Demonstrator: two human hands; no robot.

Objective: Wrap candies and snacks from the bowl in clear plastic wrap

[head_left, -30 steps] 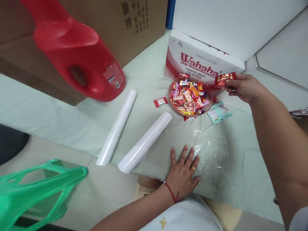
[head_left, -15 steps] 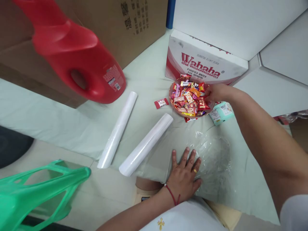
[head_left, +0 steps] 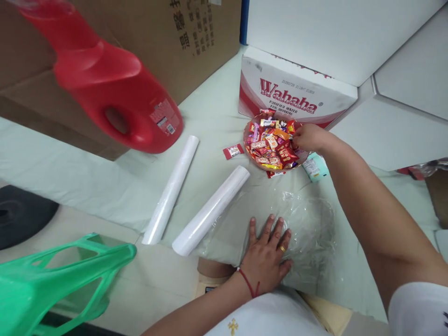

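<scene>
A round clear bowl (head_left: 248,151) full of wrapped candies (head_left: 271,142) stands on the cloth-covered table. My right hand (head_left: 310,138) reaches over the bowl's right edge, its fingers bent at the candies; whatever they pinch is hidden. My left hand (head_left: 266,254), with a ring and a red string bracelet, lies flat with fingers spread on a crumpled clear plastic sheet (head_left: 308,224). Left of the sheet lie two white rolls, one nearer (head_left: 212,212) and one farther (head_left: 171,191). A red wrapped piece (head_left: 233,150) is beside the bowl, and a mint-green packet (head_left: 316,168) lies under my right wrist.
A Wahaha carton (head_left: 294,91) stands behind the bowl. At the left are a large red bottle (head_left: 122,93) and a brown cardboard box (head_left: 147,28). A green plastic stool (head_left: 70,275) is at the lower left, near a black round base (head_left: 24,217).
My right hand has shifted slightly left at the bowl, and a red-wrapped candy there has moved left. My left hand stays flat on the plastic. The camera view has shifted a little.
</scene>
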